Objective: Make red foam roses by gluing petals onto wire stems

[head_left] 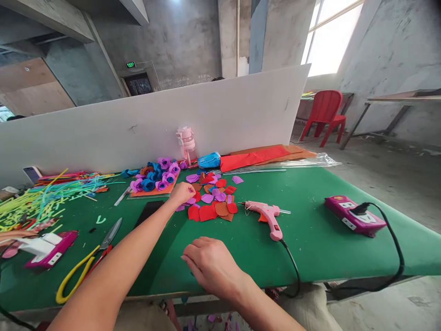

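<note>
My left hand (182,193) reaches over the left side of a scattered group of cut petals. Its fingers are pinched together at a purple petal (190,201); whether they grip it is hidden. Red petals (208,212) and brown petals (221,209) lie just right of it. Closer to me, my right hand (208,262) is closed above the green table (165,271), back of the hand up; what its curled fingers hold, if anything, is out of sight. A pink hot glue gun (265,212) lies right of the petals, a clear glue stick poking out of its back.
Purple and blue flowers (160,174) rest on an orange sheet behind my left hand. Yellow-handled scissors (89,262) and a black phone-like slab (148,214) lie left. A magenta power strip (354,215) with a cord sits right. A pink bottle (186,145) stands by the white partition (148,133).
</note>
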`<state>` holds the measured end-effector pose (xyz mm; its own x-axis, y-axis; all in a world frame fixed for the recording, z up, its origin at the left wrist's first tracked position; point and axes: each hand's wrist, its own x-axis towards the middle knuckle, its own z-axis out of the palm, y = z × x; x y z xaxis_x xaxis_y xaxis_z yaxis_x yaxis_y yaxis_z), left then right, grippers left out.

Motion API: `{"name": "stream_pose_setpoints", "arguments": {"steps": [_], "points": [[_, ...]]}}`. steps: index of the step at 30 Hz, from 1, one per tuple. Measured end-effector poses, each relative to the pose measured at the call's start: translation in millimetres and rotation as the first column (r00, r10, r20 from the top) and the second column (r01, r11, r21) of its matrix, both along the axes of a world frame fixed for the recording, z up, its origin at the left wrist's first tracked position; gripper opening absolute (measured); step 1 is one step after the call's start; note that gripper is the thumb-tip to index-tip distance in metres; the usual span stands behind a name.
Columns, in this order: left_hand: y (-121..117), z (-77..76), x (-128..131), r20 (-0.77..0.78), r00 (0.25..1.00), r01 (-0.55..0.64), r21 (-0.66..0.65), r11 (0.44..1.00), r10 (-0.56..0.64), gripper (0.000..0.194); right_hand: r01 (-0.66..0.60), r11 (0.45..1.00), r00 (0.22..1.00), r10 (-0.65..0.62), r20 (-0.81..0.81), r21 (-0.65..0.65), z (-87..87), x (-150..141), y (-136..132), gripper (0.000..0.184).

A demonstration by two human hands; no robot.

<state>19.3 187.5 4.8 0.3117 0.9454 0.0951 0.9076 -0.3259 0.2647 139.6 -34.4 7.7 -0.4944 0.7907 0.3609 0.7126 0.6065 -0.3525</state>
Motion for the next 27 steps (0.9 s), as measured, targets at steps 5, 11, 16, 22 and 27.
{"name": "stream_pose_setpoints", "arguments": {"steps": [5, 11, 16, 22, 27], "points": [[2, 10.1, -12, 0.006, 1.000, -0.023, 0.011, 1.000, 0.022, 0.021, -0.007, 1.000, 1.000, 0.007, -0.017, 0.017, -0.4, 1, -2, 0.028], [2, -2.5, 4, 0.038, 0.999, 0.012, -0.027, 1.000, -0.011, 0.014, -0.032, 0.999, 0.999, 0.031, 0.026, 0.029, -6.7, -3, 0, 0.027], [6, 8.4, 0, 0.149, 0.989, -0.020, -0.020, 1.000, 0.023, 0.014, -0.038, 0.999, 0.997, 0.036, 0.064, 0.030, -7.1, -1, 0, 0.026], [-5, 32.4, -22, 0.379, 0.915, -0.098, -0.126, 0.987, 0.140, 0.021, -0.044, 0.999, 0.996, 0.042, 0.079, 0.021, -3.4, 2, -2, 0.026], [-17, 43.7, -29, 0.573, 0.787, -0.073, -0.281, 0.957, 0.228, 0.019, -0.038, 0.999, 0.998, 0.039, 0.048, -0.018, -3.5, 3, -1, 0.025]]}}
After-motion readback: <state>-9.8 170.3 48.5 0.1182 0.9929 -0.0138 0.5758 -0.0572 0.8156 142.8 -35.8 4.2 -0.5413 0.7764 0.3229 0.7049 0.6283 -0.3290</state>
